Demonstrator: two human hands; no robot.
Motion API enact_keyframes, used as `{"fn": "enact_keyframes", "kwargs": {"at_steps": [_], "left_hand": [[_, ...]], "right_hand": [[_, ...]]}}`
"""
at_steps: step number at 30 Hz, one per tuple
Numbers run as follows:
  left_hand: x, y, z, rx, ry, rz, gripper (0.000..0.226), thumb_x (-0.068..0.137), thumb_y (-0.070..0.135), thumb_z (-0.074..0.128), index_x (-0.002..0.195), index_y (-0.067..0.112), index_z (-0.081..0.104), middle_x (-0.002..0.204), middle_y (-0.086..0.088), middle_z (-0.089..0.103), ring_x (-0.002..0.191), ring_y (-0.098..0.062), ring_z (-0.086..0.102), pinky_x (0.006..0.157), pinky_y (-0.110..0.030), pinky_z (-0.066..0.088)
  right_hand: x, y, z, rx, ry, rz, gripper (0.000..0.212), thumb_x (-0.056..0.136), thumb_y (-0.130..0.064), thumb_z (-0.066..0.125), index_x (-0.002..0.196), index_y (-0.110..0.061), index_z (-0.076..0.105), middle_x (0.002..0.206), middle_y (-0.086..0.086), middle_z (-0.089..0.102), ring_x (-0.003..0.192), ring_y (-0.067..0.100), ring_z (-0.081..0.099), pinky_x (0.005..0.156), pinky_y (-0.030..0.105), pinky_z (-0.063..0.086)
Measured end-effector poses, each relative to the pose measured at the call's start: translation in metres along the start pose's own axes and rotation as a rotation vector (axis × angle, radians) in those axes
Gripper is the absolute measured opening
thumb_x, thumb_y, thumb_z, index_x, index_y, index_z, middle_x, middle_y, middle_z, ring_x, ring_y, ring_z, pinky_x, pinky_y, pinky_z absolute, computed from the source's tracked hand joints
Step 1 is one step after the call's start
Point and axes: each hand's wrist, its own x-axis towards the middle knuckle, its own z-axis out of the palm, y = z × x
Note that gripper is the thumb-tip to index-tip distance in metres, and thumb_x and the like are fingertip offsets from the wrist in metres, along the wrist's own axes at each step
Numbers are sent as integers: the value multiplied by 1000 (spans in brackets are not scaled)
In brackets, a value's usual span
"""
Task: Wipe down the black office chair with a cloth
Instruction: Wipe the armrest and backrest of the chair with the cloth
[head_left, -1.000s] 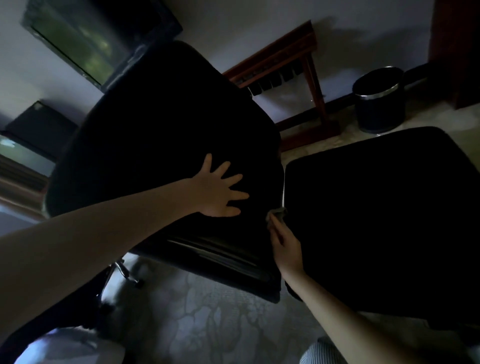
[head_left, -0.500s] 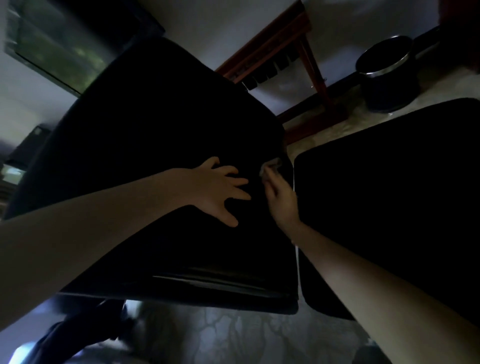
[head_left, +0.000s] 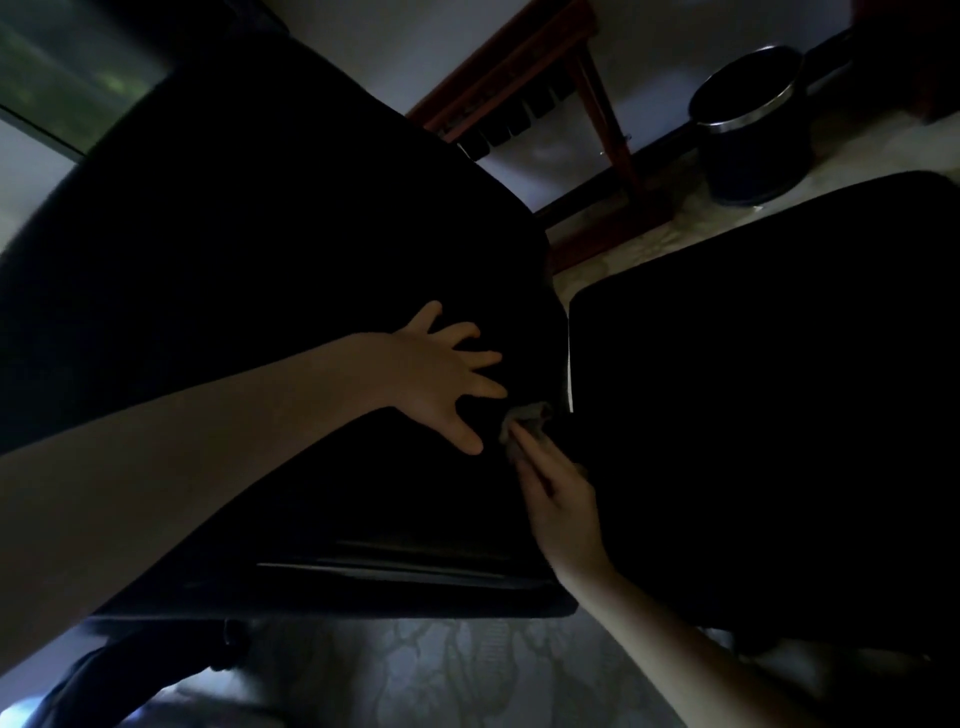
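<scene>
Just cloth (head_left: 525, 415) under right hand (head_left: 561, 501)

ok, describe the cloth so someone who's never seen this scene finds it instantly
The black office chair fills the frame as two big dark panels split by a narrow gap. Beside that gap, under the fingertips of the right hand, sits the cloth. It is the only small, pale grey, crumpled thing against all that black.
</scene>
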Motion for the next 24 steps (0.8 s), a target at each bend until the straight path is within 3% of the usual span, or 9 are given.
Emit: {"fn": "enact_keyframes", "kwargs": {"at_steps": [3,6,10,14,17,19,22,24], "left_hand": [[3,7,6,40,34,-37,81,83,74,29,148,34,1,157,8,-10,142,-23,-17,109,-52,-16],[6,13,10,99,57,-83,85,86,72,25,149,25,-5,157,5,-11,143,-25,-15,111,-52,-13],[16,15,-1,128,16,-54,76,88,70,27,148,34,-2,157,3,-9,143,-28,-12,112,-53,-8],[33,29,-5,170,-19,-26,70,90,68,25,148,37,2,158,3,-7,143,-29,-11,111,-55,-7],[43,33,1,194,-15,-27,69,90,68,22,148,37,0,157,2,-9,142,-31,-12,109,-58,-8],[45,32,2,200,-12,-15,68,90,68,21,147,38,0,157,2,-9,142,-31,-12,110,-57,-8],[43,29,2,163,-12,4,67,90,67,21,147,38,1,157,3,-10,142,-29,-13,110,-55,-10],[42,29,3,134,-5,8,67,90,67,23,147,38,2,157,3,-10,142,-29,-14,110,-55,-11]], "right_hand": [[29,1,4,-46,-39,-90,39,93,-11,48,132,-12,49,133,-1,52,122,-2,47,102,17,38],[55,11,6,-32,18,-55,40,94,-6,50,133,-11,45,132,-1,48,122,0,44,102,10,35],[81,29,5,-28,67,58,40,96,-5,48,135,-10,47,128,-2,50,120,7,46,95,4,34],[112,64,-8,63,126,279,40,99,-9,42,139,-11,42,119,-5,49,115,7,45,99,18,36],[110,107,-11,125,166,460,38,99,-7,40,138,-6,43,126,6,53,123,22,47,103,30,37],[92,122,-5,184,179,538,36,99,-4,40,134,-1,46,122,12,55,122,30,49,93,23,41],[66,106,-2,263,164,574,37,99,-5,40,136,-6,45,121,6,54,111,17,52,75,6,44],[45,89,-7,285,126,569,36,99,-7,41,132,-19,47,120,-4,55,107,7,53,77,5,44]]}}
